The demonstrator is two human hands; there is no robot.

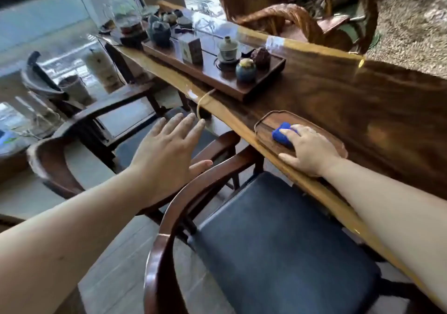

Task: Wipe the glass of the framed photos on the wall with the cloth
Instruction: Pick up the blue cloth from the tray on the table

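Note:
A bunched blue cloth (281,135) lies in a shallow dark wooden tray (266,122) near the front edge of a long wooden table (350,101). My right hand (312,150) rests on top of the cloth, fingers curled over it, palm down on the tray. My left hand (167,149) hovers in the air left of the table, above a chair's armrest, fingers spread and holding nothing. No framed photos or wall are in view.
A wooden armchair with a dark seat cushion (278,246) stands directly below me, against the table. A tea tray (251,89) with cups, jars and a small box sits further along the table. More chairs (79,118) stand at the left; a carved chair (302,16) behind.

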